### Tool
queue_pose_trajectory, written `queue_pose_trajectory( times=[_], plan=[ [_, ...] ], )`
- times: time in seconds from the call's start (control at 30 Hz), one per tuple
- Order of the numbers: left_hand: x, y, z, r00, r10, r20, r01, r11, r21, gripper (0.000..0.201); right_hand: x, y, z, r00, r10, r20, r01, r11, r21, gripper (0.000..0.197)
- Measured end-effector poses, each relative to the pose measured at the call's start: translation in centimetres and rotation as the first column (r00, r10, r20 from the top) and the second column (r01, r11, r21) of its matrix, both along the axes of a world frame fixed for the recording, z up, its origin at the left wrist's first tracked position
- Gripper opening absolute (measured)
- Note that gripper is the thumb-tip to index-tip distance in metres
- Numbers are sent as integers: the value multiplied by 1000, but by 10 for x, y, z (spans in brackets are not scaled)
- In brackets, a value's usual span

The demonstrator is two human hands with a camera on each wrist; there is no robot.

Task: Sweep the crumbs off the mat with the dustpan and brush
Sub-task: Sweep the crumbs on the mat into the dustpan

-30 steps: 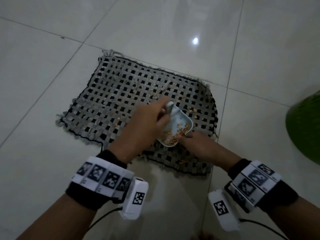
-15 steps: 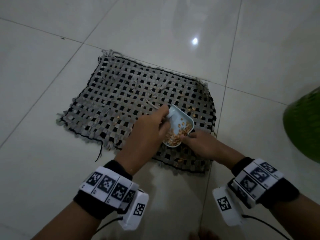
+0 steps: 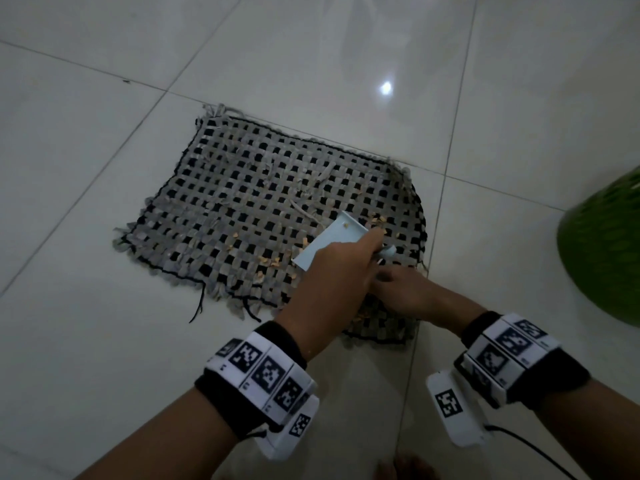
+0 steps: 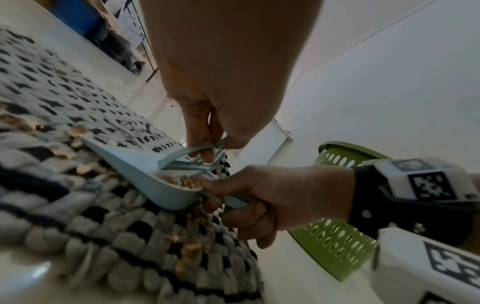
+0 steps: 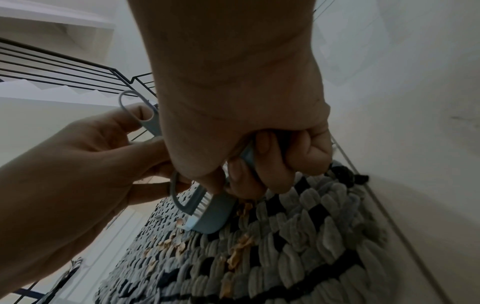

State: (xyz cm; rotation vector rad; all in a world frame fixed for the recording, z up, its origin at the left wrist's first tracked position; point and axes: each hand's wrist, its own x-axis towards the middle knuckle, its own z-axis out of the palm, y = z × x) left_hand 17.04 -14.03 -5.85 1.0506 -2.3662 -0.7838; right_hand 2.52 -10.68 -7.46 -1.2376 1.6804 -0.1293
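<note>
A grey and black woven mat (image 3: 242,202) lies on the tiled floor with tan crumbs (image 3: 270,261) scattered over its right part. A pale blue dustpan (image 3: 329,244) rests with its lip on the mat (image 4: 64,205) and holds crumbs (image 4: 182,182) at its rear. My right hand (image 3: 384,282) grips the dustpan handle (image 5: 249,154). From above, my left hand (image 3: 370,251) pinches the small blue brush (image 4: 192,152). The brush's white bristles (image 5: 202,205) sit at the back of the pan (image 5: 215,214).
A green perforated basket (image 3: 606,254) stands on the floor just right of the mat, close behind my right wrist (image 4: 337,236). Glossy white tiles (image 3: 104,341) surround the mat. Stair railings (image 5: 64,67) show in the right wrist view.
The dustpan has turned from tilted up, its crumbs showing, to lying low with its lip toward the far left. My left hand with the brush now covers its rear.
</note>
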Motion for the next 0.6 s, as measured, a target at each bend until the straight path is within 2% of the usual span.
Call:
queue_pose_trajectory(
  times=[0.2, 0.3, 0.37, 0.43, 0.5, 0.6],
  plan=[
    [1, 5, -2, 999, 28, -36, -28, 1000, -7, 3, -4, 5, -7, 999, -35, 8, 36, 999, -10, 51],
    [6, 6, 4, 997, 36, -66, -37, 999, -20, 20, -5, 7, -8, 999, -48, 21, 48, 999, -25, 53],
    [13, 3, 13, 995, 58, -84, -64, 995, -71, 12, -5, 10, -12, 998, -61, 17, 61, 997, -42, 45],
    [16, -3, 19, 994, 93, -49, -99, 983, -152, 5, -5, 12, -16, 997, -75, 19, 76, 995, -68, 39],
    [13, -10, 19, 995, 100, 14, -95, 975, -200, 12, -3, 13, -15, 996, -82, 20, 83, 992, -90, 36],
    [5, -10, 7, 996, 69, 55, -58, 983, -174, 8, 0, 15, -14, 997, -74, 18, 75, 990, -119, 38]
  ],
)
